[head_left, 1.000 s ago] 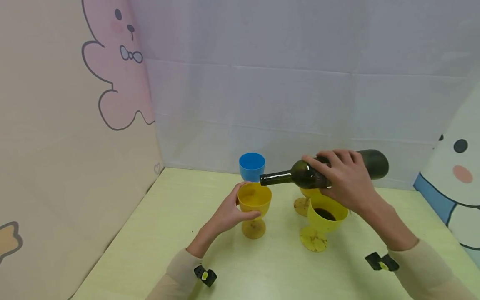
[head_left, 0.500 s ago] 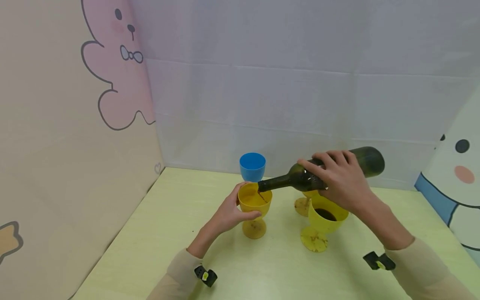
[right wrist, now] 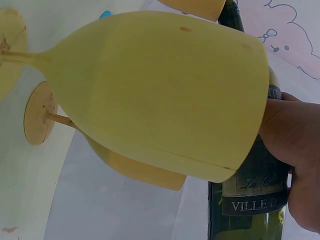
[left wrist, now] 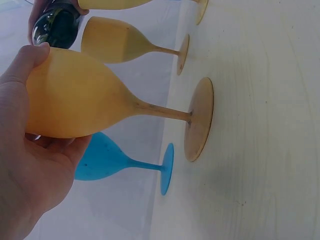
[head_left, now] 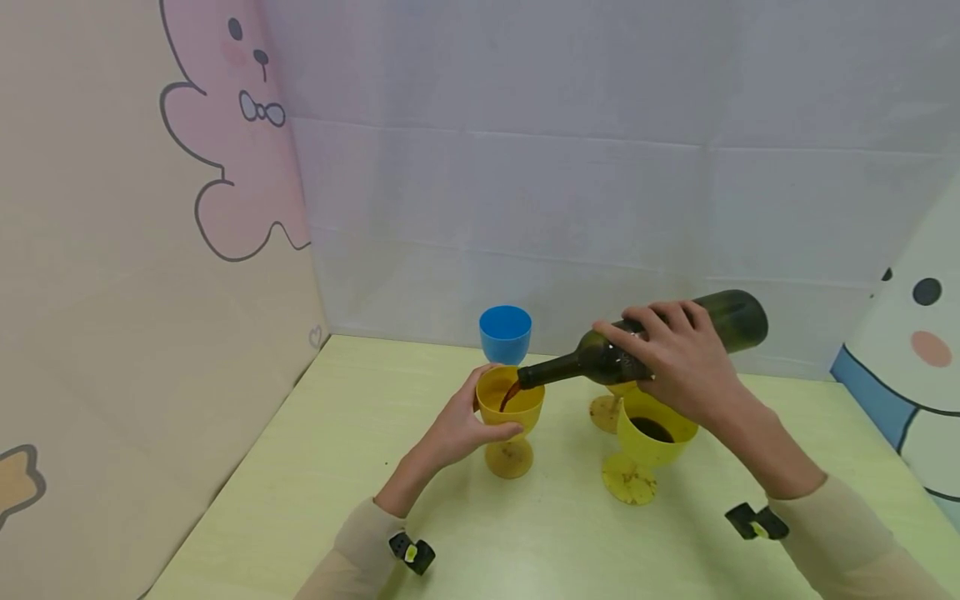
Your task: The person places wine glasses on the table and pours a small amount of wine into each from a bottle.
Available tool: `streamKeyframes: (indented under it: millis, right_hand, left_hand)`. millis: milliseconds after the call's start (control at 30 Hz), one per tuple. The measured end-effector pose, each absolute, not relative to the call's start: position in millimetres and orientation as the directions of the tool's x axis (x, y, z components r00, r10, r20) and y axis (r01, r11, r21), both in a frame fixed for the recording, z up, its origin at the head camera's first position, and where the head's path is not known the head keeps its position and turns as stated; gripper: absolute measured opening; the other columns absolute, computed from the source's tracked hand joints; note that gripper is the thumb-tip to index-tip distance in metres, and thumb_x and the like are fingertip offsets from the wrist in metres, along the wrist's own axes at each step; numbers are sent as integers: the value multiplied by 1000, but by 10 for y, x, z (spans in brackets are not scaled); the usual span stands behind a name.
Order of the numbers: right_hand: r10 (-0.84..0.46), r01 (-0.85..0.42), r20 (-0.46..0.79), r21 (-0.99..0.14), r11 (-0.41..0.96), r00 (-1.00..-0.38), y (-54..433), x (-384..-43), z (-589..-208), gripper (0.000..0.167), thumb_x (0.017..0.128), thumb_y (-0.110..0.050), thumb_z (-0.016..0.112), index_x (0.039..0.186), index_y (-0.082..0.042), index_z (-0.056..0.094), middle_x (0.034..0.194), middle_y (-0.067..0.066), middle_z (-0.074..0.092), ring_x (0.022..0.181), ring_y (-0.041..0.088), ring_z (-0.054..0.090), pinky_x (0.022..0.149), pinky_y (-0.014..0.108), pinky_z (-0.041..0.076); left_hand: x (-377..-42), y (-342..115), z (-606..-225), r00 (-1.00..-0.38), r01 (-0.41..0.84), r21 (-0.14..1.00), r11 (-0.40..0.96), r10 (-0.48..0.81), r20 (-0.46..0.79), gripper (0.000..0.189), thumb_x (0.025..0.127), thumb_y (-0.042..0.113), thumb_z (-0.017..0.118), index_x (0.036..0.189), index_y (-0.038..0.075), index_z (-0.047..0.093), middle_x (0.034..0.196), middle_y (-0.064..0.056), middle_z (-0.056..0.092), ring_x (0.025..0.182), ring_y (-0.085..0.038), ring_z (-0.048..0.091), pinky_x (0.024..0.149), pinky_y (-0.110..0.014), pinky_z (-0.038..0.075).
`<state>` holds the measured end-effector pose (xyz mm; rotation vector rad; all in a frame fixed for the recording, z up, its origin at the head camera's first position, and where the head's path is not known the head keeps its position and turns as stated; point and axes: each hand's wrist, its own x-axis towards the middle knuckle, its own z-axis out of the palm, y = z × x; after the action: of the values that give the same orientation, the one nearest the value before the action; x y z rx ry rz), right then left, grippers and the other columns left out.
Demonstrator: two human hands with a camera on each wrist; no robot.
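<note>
My left hand (head_left: 465, 427) holds the bowl of an orange-yellow goblet (head_left: 517, 421), fingers round the far side and thumb across the front. Its foot rests on the table, as the left wrist view shows. In my right hand (head_left: 686, 367) is a dark green wine bottle (head_left: 731, 321), gripped round its body from above. The bottle tilts down to the left, its mouth at the goblet's rim. A dark red stream (head_left: 510, 395) runs from it into the goblet. The bottle's label (right wrist: 250, 192) shows in the right wrist view, partly covered by a yellow goblet in front.
A blue goblet (head_left: 505, 335) stands behind the held one. Below my right hand is a yellow goblet (head_left: 648, 454) with dark liquid inside; another yellow goblet (head_left: 604, 413) stands behind it, mostly hidden. The pale table (head_left: 360, 400) meets a white cloth wall (head_left: 465, 183) at the back.
My right hand has tipped the bottle further, its neck lowering to the goblet and its base rising. Dark liquid has begun to flow from the mouth. My left hand stays put.
</note>
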<state>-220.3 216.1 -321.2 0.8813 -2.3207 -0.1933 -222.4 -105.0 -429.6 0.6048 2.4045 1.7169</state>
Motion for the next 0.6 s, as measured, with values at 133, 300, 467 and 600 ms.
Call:
streamKeyframes:
  millis: [133,300,467,600]
  right_hand:
    - [-637,-545,516,341,766,-572,2164,-2201,-3224,104,53,-31,99,144,-31,48,128,16,57,114,40,48,96,59,40]
    - [-635,-546,517,335,768,-574,2162,-2198,-3228,105,53,-31,99,144,-32,48,128,16,57,114,40,48,97,59,40]
    - [-636,-542,520,343,767,-571,2165,-2195,-3218,105,53,-29,99,144,-31,48,128,16,57,114,40,48,97,59,40]
    - [-640,-543,525,350,764,-562,2167,-2193,-3211,106,52,-28,100,144,-30,48,128,16,57,114,40,48,96,59,40]
  left_hand:
    - [-2223,-1048,-4296,-911,251,928,275,392,130,81,79,35,84,145,34,37,140,8,50,130,-20,49,109,-52,43]
    - [-2222,-1047,-4297,-907,257,931,261,398,139,81,80,33,84,145,34,37,140,8,50,130,-20,49,110,-53,42]
    - [-2220,-1053,-4294,-906,260,931,255,398,144,81,80,33,83,146,33,36,140,6,50,130,-22,50,109,-54,43]
    - [-2218,-1057,-4292,-907,260,930,260,397,143,81,80,34,83,146,33,36,140,6,50,130,-22,50,108,-53,44]
